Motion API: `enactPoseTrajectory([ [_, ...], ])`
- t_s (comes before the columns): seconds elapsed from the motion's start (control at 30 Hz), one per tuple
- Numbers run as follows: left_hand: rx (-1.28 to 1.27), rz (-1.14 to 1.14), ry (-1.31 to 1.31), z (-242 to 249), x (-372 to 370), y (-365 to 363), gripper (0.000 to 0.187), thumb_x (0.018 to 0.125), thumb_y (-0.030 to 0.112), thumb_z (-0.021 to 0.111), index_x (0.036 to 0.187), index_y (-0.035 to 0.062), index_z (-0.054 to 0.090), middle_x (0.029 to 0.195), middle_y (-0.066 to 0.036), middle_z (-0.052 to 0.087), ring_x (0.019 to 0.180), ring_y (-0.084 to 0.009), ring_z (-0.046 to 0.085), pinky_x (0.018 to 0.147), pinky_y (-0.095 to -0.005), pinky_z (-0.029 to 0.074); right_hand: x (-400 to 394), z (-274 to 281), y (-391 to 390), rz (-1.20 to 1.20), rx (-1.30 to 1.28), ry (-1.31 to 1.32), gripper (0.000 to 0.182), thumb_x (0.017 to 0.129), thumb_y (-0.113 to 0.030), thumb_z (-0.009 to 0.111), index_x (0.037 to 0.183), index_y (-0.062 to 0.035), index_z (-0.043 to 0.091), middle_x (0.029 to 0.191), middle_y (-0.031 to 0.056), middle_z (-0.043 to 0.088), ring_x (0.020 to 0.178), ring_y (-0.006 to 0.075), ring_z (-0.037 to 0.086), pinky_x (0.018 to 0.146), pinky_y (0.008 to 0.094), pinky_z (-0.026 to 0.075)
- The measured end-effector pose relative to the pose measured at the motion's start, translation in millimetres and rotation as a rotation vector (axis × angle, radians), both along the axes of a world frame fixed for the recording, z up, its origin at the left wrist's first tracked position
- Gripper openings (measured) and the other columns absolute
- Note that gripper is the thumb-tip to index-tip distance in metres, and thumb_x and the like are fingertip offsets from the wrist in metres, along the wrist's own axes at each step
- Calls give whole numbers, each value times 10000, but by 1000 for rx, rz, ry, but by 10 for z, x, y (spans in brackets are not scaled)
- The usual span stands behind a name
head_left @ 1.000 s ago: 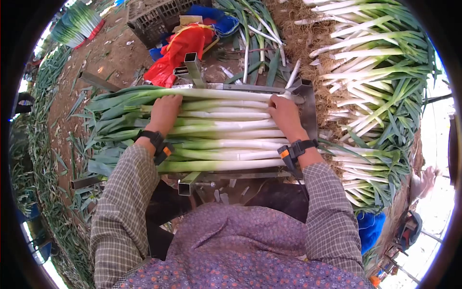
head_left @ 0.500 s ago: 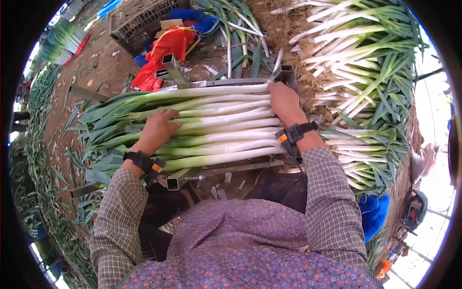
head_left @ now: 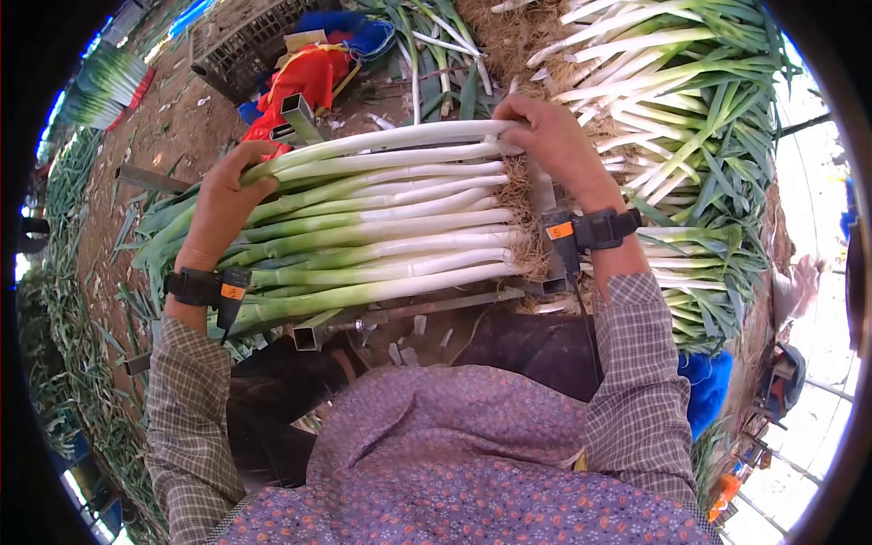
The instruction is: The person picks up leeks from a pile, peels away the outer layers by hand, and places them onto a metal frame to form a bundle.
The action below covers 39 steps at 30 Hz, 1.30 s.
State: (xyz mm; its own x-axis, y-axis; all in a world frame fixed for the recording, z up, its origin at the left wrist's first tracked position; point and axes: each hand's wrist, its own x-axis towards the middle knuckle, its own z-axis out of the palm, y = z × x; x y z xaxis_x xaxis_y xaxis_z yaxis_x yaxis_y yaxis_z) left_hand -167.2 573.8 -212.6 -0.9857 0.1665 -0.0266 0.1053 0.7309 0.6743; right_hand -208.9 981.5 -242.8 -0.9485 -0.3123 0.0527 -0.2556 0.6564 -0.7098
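A row of several long green onions lies side by side across a metal frame, white stalks and brown roots to the right, green leaves to the left. At the far side of the row, my right hand pinches the root end of the farthest green onion. My left hand is closed round the green part of that same onion, thumb on the near side. Its leaves beyond my left wrist blend into the others.
A large pile of green onions lies on the right. Beyond the frame are a red cloth, a dark plastic crate and loose onions. Leaf scraps cover the ground on the left, and a bundle stands far left.
My left hand has moved from above the middle of the row to the far-left side and closed on the farthest onion. My right hand has shifted slightly away from me, and the roots now show.
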Motion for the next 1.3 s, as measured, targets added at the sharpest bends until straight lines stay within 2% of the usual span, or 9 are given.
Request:
enactPoseTrajectory([
  [0.13, -166, -151, 163, -434, -30, -235, 343, 750, 11, 683, 1078, 59, 596, 1032, -115, 617, 1017, -270, 597, 903, -360, 457, 73, -204, -211, 17, 170, 16, 144, 779, -78, 607, 915, -32, 618, 826, 125, 648, 803, 269, 642, 768, 366, 504],
  [0.2, -329, -212, 280, -836, 7, -299, 301, 745, 57, 697, 1027, 76, 594, 983, -119, 589, 967, -333, 590, 854, -401, 471, 81, -646, -327, -3, 419, 208, 100, 765, -111, 627, 858, -95, 660, 862, 129, 682, 816, 360, 659, 737, 456, 517],
  [0.37, -590, -118, 276, -963, 259, 28, 249, 753, 93, 681, 989, 108, 603, 961, -99, 570, 990, -309, 561, 844, -424, 453, -13, -1492, -304, -55, 549, 200, 93, 778, -104, 601, 830, -95, 678, 872, 137, 685, 799, 363, 659, 695, 503, 508],
  [0.5, -467, -271, 175, -1162, 371, 28, 240, 772, 94, 656, 1008, 108, 612, 981, -87, 586, 1006, -294, 556, 851, -416, 457, 22, -884, -477, 169, 404, -171, 141, 768, -99, 610, 891, -67, 671, 918, 143, 690, 840, 341, 650, 744, 444, 519],
  [0.73, -391, -332, 133, -1338, 448, -17, 224, 815, 87, 614, 1039, 67, 620, 1032, -117, 604, 1000, -329, 568, 854, -435, 472, 321, -1156, -616, 321, 610, 130, 251, 842, -85, 539, 1025, -136, 704, 1004, 111, 643, 872, 346, 653, 786, 463, 529],
  [1.03, -314, -256, -89, -1271, 569, 33, 270, 829, 123, 619, 1080, 26, 623, 1083, -191, 632, 1048, -376, 577, 895, -445, 469, 179, -1075, -680, 225, 572, -100, 209, 799, -213, 652, 907, -35, 655, 931, 147, 666, 880, 352, 649, 769, 471, 518],
  [1.17, -195, -254, -165, -1415, 320, -14, 261, 803, 107, 610, 1042, 5, 628, 972, -209, 658, 935, -362, 633, 832, -428, 489, 378, 414, 172, 57, 59, 98, 297, 832, -257, 639, 1072, -83, 656, 940, 164, 683, 868, 327, 656, 771, 399, 498],
  [1.2, -158, -239, -188, -1488, 302, -63, 258, 799, 108, 627, 1038, 9, 626, 959, -201, 658, 915, -352, 632, 823, -416, 489, 707, 823, 450, -108, 1, 23, 313, 888, -250, 620, 1157, -92, 644, 967, 35, 692, 785, 145, 644, 704, 299, 504],
  [1.3, -199, -319, -76, -1602, 322, -152, 227, 812, 99, 624, 1009, 1, 569, 901, -215, 618, 864, -378, 607, 787, -419, 473, 1663, 1067, 1621, -534, -234, 15, 325, 906, -243, 619, 1175, -62, 637, 1020, 25, 676, 826, 97, 647, 695, 255, 513],
])
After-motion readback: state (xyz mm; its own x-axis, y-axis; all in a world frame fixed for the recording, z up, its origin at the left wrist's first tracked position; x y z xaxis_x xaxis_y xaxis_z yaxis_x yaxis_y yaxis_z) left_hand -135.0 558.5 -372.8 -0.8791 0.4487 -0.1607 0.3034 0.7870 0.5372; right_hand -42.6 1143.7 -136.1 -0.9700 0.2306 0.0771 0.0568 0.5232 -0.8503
